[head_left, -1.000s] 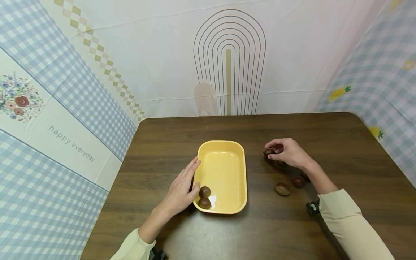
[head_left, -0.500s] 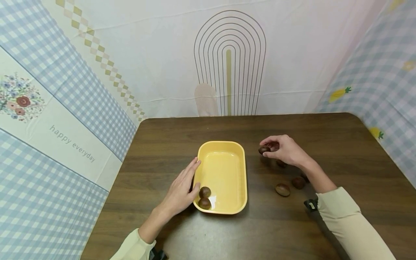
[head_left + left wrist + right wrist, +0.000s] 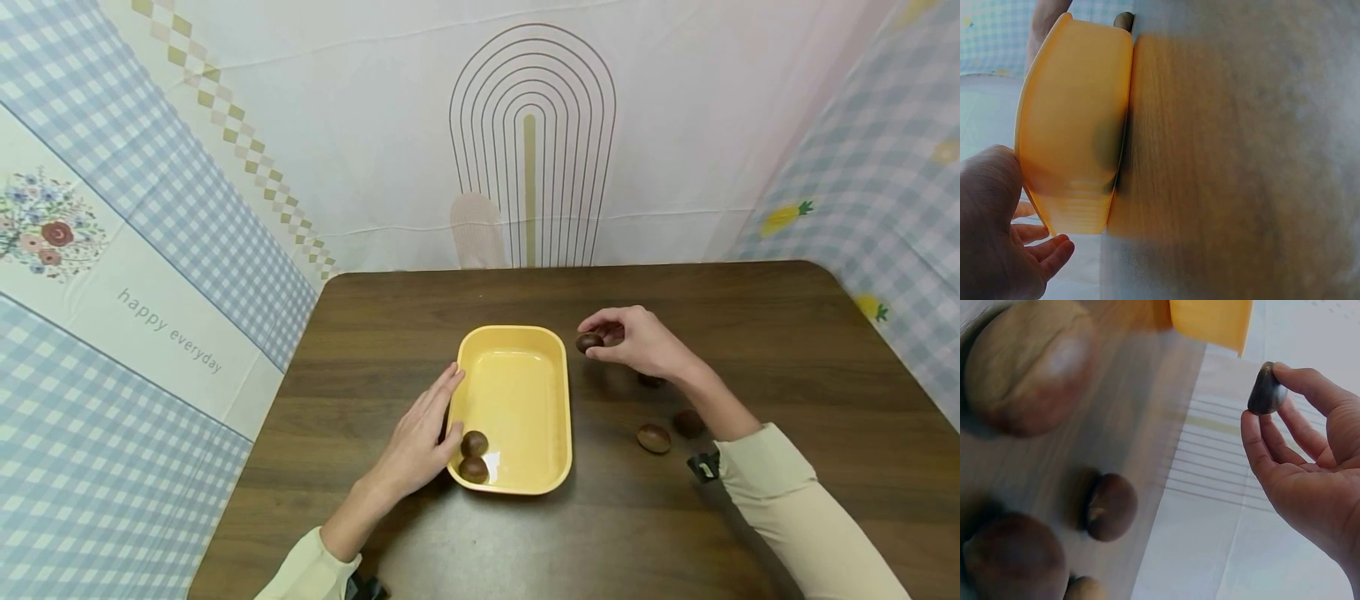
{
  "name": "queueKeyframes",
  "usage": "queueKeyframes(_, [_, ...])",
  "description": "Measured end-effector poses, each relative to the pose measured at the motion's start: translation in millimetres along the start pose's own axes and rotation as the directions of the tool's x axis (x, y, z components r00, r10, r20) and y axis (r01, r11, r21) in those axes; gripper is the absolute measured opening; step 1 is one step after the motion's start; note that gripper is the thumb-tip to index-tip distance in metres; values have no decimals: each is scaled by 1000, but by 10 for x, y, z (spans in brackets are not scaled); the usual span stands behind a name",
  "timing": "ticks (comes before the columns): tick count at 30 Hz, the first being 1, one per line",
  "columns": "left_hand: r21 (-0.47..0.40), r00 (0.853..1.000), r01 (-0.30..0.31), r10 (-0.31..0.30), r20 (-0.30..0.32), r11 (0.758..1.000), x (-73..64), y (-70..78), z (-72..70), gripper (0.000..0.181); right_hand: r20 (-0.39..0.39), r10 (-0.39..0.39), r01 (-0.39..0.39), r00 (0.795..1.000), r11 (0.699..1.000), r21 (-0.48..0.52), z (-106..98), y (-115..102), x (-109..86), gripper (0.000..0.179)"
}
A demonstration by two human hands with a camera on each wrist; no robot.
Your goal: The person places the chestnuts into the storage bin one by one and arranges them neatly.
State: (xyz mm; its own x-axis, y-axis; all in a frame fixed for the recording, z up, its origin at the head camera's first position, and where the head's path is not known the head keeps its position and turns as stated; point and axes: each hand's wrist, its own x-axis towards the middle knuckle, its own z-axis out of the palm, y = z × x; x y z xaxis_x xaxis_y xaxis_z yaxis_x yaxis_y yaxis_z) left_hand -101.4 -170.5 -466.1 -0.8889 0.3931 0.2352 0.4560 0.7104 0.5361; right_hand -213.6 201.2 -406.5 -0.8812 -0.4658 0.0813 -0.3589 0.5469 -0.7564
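My right hand (image 3: 637,342) pinches a dark brown chestnut (image 3: 589,342) between thumb and fingertips, just right of the yellow tray (image 3: 517,400). In the right wrist view this chestnut (image 3: 1267,390) is held up off the table, the tray's corner (image 3: 1210,319) beyond it. Along the tray's left side lies my left hand (image 3: 416,433), fingers extended, fingertips and thumb at the rim. The left wrist view has that hand (image 3: 991,219) against the tray's wall (image 3: 1075,100). Two chestnuts, one (image 3: 474,443) behind the other (image 3: 474,470), sit in the tray's near left corner.
Right of the tray, loose chestnuts lie on the brown wooden table (image 3: 600,533): a lighter one (image 3: 654,437), a darker one (image 3: 687,424) beside it, and another (image 3: 650,381) partly under my right forearm. A patterned cloth (image 3: 360,125) hangs behind the table.
My right hand has carried its chestnut leftward, from among the loose ones to near the tray's right rim. The left hand and the tray have stayed in place.
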Motion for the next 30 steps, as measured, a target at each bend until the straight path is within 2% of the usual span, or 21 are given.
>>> queueKeyframes(12, [6,1000,-4,4,6,1000,0,-9,-3,72,39,-58,56,998,998,40,207,-151,132,29])
queueKeyframes(19, [8,1000,-9,9,2,1000,3,-12,1,71,51,-114,112,992,993,29,385,-221,235,27])
queueKeyframes(30, [11,1000,-12,12,-4,1000,5,-5,5,71,113,-156,152,981,987,48,722,-348,362,23])
